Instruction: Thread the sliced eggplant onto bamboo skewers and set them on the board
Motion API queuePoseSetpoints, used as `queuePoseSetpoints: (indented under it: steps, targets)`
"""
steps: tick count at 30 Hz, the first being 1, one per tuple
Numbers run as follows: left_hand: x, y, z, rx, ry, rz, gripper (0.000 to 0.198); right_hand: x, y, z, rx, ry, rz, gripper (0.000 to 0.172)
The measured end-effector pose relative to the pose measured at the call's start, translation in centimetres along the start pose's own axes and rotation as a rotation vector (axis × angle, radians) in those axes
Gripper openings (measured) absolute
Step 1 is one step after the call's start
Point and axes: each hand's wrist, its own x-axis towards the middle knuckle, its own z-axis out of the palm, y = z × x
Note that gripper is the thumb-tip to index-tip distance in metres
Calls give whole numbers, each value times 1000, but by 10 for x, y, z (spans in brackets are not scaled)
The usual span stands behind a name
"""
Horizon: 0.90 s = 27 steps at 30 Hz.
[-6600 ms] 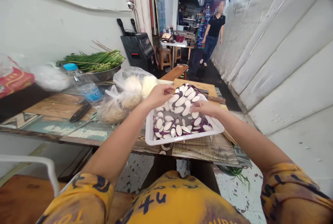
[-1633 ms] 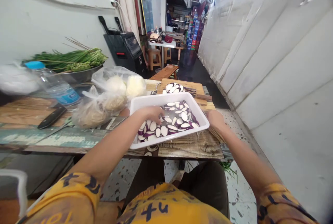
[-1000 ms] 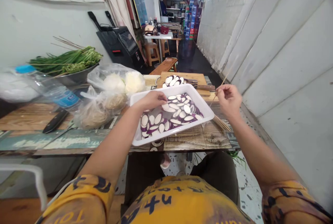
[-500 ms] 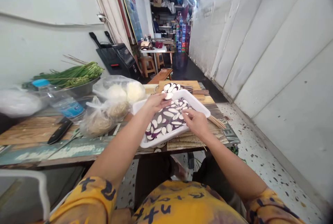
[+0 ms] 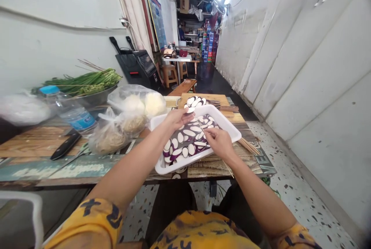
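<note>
A white plastic tray [image 5: 230, 126] on the wooden table [image 5: 37, 141] holds several purple-skinned eggplant slices [image 5: 188, 141]. My left hand [image 5: 177, 117] hovers over the tray's far left part, its fingers pinched on one eggplant slice. Over the tray's near right part, my right hand [image 5: 219, 141] is closed on a thin bamboo skewer [image 5: 229, 170] whose end points back toward me. The two hands are close together above the slices.
A cutting board [image 5: 213, 97] behind the tray carries more slices [image 5: 195, 101] and a knife [image 5: 229, 108]. A bundle of skewers [image 5: 249, 146] lies right of the tray. To the left are plastic bags [image 5: 124, 125], a water bottle [image 5: 72, 112], a black-handled knife [image 5: 65, 146] and greens [image 5: 87, 81].
The right hand picked a skewer from the bundle at the right, lifted it, then came down over the tray. The left hand picked a slice out of the tray. A person in the corridor has gone.
</note>
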Motion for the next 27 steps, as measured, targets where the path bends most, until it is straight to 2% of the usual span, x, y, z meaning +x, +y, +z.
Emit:
queuePoseSetpoints:
  steps: [8,17,27]
  targets:
    - [0,1,1,8,-35,4,7,1,1,2,30,14,-17,23]
    - [-3,-1,2,-17,2,23,10,0,2,1,43,21,-17,24]
    - [-3,-2,3,-24,-6,29,5,-1,3,3,35,14,-3,25]
